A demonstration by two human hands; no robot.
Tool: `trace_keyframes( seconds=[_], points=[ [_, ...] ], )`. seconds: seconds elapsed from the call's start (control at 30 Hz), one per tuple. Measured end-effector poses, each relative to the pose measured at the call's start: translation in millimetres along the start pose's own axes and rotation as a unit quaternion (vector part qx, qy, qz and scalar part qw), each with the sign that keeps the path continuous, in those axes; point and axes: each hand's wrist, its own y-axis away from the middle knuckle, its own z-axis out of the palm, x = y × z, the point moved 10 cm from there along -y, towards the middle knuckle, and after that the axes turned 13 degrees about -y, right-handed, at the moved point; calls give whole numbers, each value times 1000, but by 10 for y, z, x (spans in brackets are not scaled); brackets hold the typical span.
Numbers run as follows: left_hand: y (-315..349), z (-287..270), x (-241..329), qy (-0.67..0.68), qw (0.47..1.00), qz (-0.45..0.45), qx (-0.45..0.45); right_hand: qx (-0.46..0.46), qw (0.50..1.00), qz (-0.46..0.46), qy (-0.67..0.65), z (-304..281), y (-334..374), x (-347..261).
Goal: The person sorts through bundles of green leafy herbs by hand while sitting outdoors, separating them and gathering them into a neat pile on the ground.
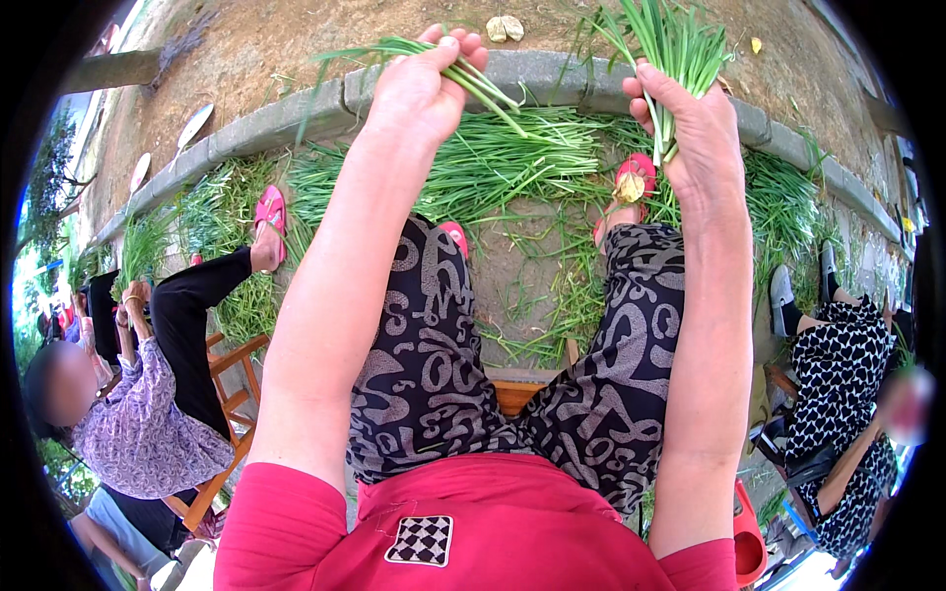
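Observation:
My left hand is closed round a thin bunch of chives, its pale cut ends pointing right and down and its leaf tips trailing left. In my right hand is a thicker bundle of chives, the leaves fanning up and the white ends sticking out below near the thumb. Both hands are raised and apart, over the far side of the ground. Under and between them lies a long heap of loose chives along the kerb.
A concrete kerb curves across behind the heap, with bare soil beyond. Scattered stalks litter the ground between my feet. One person sits at left handling greens; another sits at right. A red plastic thing is by my right side.

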Motion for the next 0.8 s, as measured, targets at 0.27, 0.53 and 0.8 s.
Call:
trace_keyframes(
  seconds=[0.27,0.53,0.8],
  points=[
    [193,438,-273,-95,978,-89,-160,-75,987,54,-130,192,1,99],
    [238,581,-326,-118,969,-86,-200,-92,988,72,-103,280,39,170],
    [302,654,-312,-124,971,-59,-195,-109,993,52,4,404,124,187]
  ],
)
